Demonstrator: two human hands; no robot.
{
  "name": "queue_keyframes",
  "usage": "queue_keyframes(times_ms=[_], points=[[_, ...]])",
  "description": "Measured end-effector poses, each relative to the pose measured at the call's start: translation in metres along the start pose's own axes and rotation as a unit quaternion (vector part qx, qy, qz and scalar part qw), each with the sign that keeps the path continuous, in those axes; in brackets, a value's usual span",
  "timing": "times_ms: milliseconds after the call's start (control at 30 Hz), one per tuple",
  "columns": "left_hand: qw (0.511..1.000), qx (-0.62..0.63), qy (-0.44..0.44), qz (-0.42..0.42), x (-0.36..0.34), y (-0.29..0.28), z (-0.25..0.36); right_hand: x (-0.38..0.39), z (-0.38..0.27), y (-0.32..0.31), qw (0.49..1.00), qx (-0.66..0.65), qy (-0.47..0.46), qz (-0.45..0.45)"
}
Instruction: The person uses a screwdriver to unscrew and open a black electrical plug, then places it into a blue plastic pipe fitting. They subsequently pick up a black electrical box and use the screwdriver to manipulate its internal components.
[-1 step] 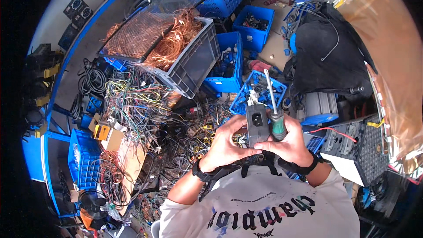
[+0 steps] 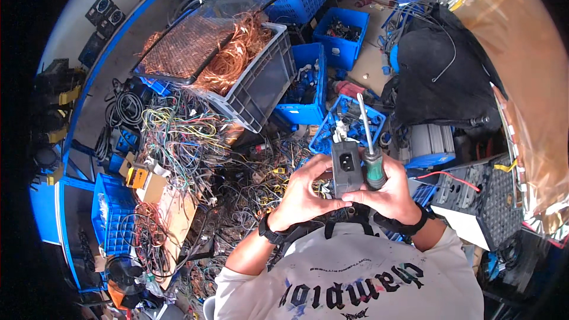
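Note:
My left hand [image 2: 307, 188] is closed on the left side of a black power adapter [image 2: 346, 178], a boxy block with a socket in its upper face. White pieces, perhaps connectors, show just beyond its far end. A screwdriver [image 2: 374, 170] with a green and black handle is gripped in my right hand [image 2: 394, 192], its metal shaft pointing up and away from me. The right thumb also presses against the near edge of the adapter, close to the left thumb. Both hands are in front of my chest, and some fingers are hidden behind the adapter.
Tangled cables [image 2: 184, 142] are heaped beyond and to the left. A grey crate [image 2: 261, 83] of copper wire stands behind them, under a mesh frame. Small blue bins [image 2: 341, 53] sit further back. At the right are a black cloth [image 2: 444, 71] and a finned metal unit [image 2: 428, 142].

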State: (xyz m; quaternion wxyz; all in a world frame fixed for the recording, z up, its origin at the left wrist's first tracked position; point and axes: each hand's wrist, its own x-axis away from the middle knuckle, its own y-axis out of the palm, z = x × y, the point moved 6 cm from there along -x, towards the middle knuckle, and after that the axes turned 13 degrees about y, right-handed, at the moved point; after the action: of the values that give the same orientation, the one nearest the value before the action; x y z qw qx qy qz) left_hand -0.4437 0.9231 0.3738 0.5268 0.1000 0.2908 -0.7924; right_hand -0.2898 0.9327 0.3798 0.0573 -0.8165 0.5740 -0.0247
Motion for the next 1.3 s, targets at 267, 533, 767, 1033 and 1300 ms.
queue_keyframes(times_ms=[267,533,767,1033,1300], points=[[0.996,-0.082,0.028,0.018,0.004,-0.001,0.000,-0.002,0.009,-0.002,0.999,-0.033,0.015,-0.039],[0.968,-0.234,-0.005,0.089,0.013,-0.019,0.006,0.009,0.033,-0.005,0.978,-0.155,0.135,-0.043],[0.925,-0.357,0.052,0.123,0.021,-0.023,0.013,0.012,0.042,-0.014,0.962,-0.208,0.176,-0.014],[0.883,-0.412,0.188,0.122,0.031,-0.023,0.020,0.012,0.040,-0.009,0.980,-0.157,0.117,0.022],[0.944,-0.285,0.024,0.167,0.030,-0.054,0.005,0.010,0.069,-0.019,0.941,-0.320,0.104,0.030]])
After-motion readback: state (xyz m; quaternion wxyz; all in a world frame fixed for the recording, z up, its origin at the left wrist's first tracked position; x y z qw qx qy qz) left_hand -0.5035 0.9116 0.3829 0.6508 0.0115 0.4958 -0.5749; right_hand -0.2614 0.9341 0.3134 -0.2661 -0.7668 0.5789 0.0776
